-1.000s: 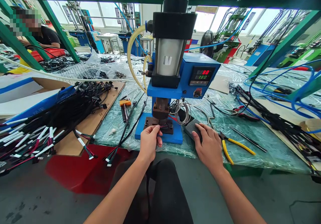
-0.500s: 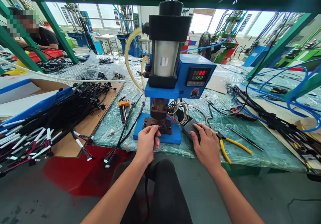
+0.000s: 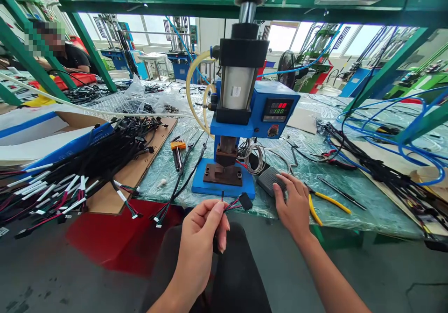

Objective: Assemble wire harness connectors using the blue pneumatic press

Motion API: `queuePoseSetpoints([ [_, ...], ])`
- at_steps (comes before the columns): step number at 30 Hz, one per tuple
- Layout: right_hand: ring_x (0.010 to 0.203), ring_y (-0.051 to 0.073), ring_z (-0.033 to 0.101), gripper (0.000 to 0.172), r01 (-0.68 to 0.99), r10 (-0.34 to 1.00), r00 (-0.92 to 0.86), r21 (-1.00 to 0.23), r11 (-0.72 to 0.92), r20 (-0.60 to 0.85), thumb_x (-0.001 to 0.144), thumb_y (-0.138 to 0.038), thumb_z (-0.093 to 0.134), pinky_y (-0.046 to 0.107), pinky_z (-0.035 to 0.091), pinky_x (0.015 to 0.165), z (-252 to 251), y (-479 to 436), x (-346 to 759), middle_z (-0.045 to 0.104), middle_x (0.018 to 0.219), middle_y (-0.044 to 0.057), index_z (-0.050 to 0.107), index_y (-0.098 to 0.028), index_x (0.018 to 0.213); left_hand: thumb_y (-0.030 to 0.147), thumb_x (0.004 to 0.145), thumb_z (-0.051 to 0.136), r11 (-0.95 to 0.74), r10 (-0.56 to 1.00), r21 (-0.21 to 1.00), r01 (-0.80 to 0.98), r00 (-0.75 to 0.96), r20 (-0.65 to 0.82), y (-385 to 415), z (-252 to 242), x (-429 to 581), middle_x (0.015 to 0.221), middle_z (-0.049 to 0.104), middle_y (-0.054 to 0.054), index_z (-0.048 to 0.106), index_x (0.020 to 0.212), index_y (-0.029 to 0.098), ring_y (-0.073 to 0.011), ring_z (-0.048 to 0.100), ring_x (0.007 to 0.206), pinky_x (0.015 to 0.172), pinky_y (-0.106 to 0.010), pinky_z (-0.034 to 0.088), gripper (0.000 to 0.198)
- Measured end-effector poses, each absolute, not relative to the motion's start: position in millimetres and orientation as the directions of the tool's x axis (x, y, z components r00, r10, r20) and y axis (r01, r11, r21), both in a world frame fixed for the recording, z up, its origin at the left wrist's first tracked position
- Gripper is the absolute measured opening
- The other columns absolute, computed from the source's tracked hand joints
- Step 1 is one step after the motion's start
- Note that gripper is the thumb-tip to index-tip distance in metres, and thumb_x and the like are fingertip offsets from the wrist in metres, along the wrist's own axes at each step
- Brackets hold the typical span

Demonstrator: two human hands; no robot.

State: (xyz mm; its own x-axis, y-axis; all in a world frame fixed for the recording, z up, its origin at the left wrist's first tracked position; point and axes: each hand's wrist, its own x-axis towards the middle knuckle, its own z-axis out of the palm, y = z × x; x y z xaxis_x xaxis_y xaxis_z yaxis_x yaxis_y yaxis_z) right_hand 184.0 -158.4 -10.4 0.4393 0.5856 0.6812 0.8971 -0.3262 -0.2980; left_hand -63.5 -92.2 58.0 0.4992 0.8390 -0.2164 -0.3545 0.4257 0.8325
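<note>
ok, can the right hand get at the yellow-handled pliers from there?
Likely yes. The right hand rests at the grey pedal and grips nothing visible; the yellow-handled pliers lie right beside it on the table, with nothing seen lying across their handles.

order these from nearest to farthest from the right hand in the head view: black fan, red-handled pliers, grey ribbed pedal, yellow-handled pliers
1. Grey ribbed pedal: at the right hand
2. Yellow-handled pliers: just right of it
3. Red-handled pliers: farther back, right
4. Black fan: background
</note>
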Motion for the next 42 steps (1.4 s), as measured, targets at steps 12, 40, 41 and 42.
queuePoseSetpoints([
  [12, 0.108, 0.025, 0.061, 0.027, 0.672, 0.705, 0.545, -0.739, -0.044, 0.454, 0.097, -0.040, 0.052, 0.040, 0.049, 0.095, 38, -182, 99, 0.067, 0.116, 0.009, 0.062, -0.025, 0.117, 0.046, 0.080, 0.073, 0.297, 0.880, 0.889, -0.348, 0.462, -0.113, -97, 53, -73, 0.061, 0.061, 0.002, 0.068, 0.083, 0.017, -0.0068, 0.049, 0.046, 0.045, -0.018, 0.040, 0.029],
  [40, 0.074, 0.015, 0.056, 0.023, 0.514, 0.927, 0.373, -0.841, -0.167, 0.044, 0.096, -0.037, 0.052, 0.028, 0.044, 0.069, 84, -188, 52, 0.064, 0.079, 0.000, 0.060, -0.021, 0.082, 0.043, 0.084, 0.070, 0.306, 0.863, 0.911, -0.275, 0.483, -0.144, -113, 36, -71, 0.064, 0.057, 0.003, 0.065, 0.084, 0.018, -0.0061, 0.047, 0.049, 0.047, -0.018, 0.039, 0.026],
  [41, 0.073, 0.015, 0.054, 0.026, 0.525, 0.928, 0.369, -0.834, -0.168, 0.046, 0.096, -0.039, 0.052, 0.027, 0.043, 0.067, 85, -187, 53, 0.063, 0.077, -0.001, 0.059, -0.021, 0.079, 0.043, 0.084, 0.069, 0.293, 0.862, 0.921, -0.255, 0.487, -0.139, -113, 37, -71, 0.063, 0.056, 0.003, 0.064, 0.082, 0.018, -0.0061, 0.047, 0.048, 0.046, -0.017, 0.038, 0.026],
  [42, 0.070, 0.014, 0.053, 0.029, 0.533, 0.928, 0.368, -0.829, -0.170, 0.047, 0.097, -0.041, 0.052, 0.027, 0.042, 0.065, 86, -186, 54, 0.062, 0.075, -0.001, 0.059, -0.021, 0.077, 0.044, 0.084, 0.069, 0.280, 0.859, 0.931, -0.233, 0.493, -0.135, -114, 38, -71, 0.062, 0.055, 0.003, 0.064, 0.081, 0.017, -0.0060, 0.046, 0.048, 0.045, -0.017, 0.038, 0.028],
])
